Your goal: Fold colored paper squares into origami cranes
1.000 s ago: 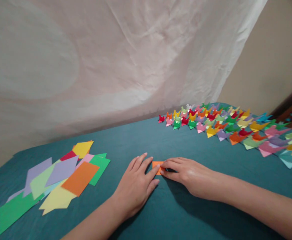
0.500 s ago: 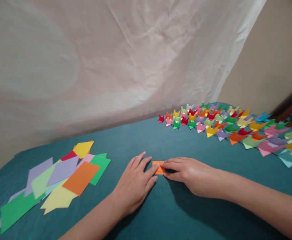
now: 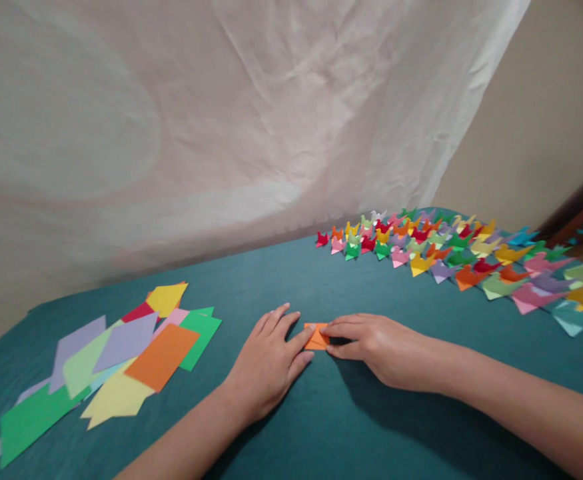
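A small folded orange paper (image 3: 316, 337) lies on the teal tablecloth (image 3: 351, 413) between my two hands. My left hand (image 3: 271, 363) lies flat with its fingers stretched out, and the fingertips press the paper's left edge. My right hand (image 3: 376, 343) comes in from the right with its fingers extended flat, their tips resting on the paper's right side. Neither hand lifts the paper.
A loose heap of flat coloured paper sheets (image 3: 116, 360) lies at the left. Rows of several folded paper figures (image 3: 461, 257) in many colours cover the table's right back part. A creased white cloth (image 3: 221, 120) hangs behind the table.
Both hands stay on the orange paper. The fingertips have shifted slightly on it, and the view has moved a little.
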Tool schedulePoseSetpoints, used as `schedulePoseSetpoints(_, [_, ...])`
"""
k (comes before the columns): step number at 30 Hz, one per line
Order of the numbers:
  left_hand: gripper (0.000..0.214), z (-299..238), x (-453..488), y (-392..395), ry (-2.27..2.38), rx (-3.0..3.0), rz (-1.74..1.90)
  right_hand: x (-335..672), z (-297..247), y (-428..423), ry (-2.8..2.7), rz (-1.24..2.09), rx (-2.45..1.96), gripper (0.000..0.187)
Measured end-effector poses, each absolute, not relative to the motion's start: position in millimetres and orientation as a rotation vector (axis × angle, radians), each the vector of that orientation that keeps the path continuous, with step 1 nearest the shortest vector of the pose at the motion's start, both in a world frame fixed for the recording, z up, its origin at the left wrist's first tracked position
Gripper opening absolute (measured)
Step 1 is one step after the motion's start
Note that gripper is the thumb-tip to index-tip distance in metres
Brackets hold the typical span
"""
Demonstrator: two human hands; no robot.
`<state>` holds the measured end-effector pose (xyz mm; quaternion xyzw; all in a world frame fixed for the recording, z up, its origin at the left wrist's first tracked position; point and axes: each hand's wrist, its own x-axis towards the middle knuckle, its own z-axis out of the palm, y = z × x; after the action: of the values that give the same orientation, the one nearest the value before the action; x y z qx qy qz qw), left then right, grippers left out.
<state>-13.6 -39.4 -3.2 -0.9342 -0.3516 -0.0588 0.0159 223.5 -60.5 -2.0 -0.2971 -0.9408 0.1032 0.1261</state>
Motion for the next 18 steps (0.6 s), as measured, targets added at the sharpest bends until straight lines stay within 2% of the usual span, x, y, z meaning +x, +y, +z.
schedulePoseSetpoints(18, [0.033,-2.0,-9.9,-25.8,-1.202,-3.167,-0.439,223.8,-28.5,-52.2,-2.607,0.090,-0.743,0.027])
